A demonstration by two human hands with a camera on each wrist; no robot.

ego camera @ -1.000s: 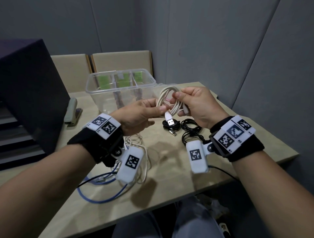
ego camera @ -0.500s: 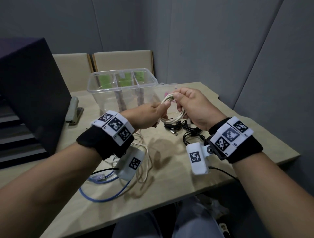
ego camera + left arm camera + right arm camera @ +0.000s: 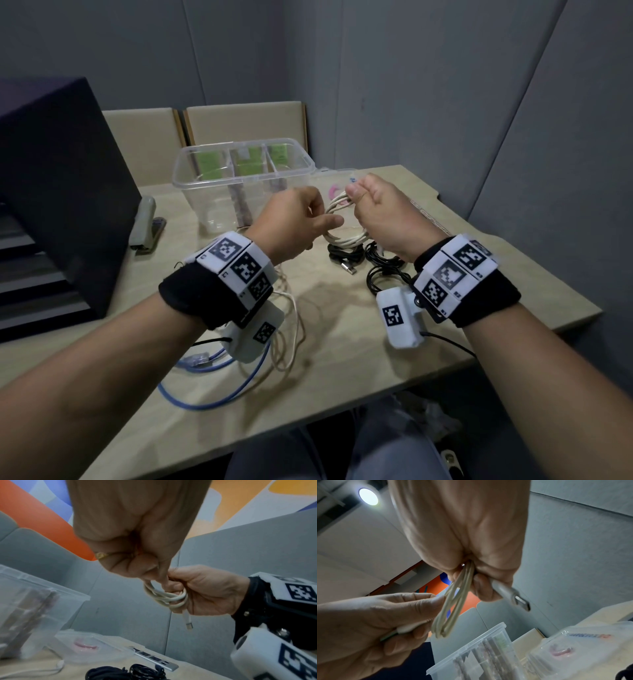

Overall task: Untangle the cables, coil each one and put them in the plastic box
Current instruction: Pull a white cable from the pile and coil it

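Observation:
A white USB cable (image 3: 344,236), wound into a small coil, hangs in the air between both hands just in front of the clear plastic box (image 3: 191,171). My right hand (image 3: 356,196) grips the top of the coil (image 3: 452,608), and a metal plug (image 3: 517,599) sticks out past its fingers. My left hand (image 3: 325,221) pinches the coil's left side and holds the cable's other white end (image 3: 408,628). In the left wrist view a small connector (image 3: 188,624) dangles below the coil (image 3: 164,597). The box has green-labelled dividers inside.
Two black coiled cables (image 3: 342,257) (image 3: 383,274) lie on the wooden table (image 3: 342,342) under the hands. A loose blue cable (image 3: 212,390) and a thin white cable (image 3: 291,325) tangle at the front left. A clear lid (image 3: 89,646), a USB hub (image 3: 154,660), a stapler (image 3: 147,222) and a dark case (image 3: 61,188) stand around.
The USB plug that hung between the hands is now taken up into the grip. My left hand has turned over and moved along the coil; both hands sit slightly farther from me.

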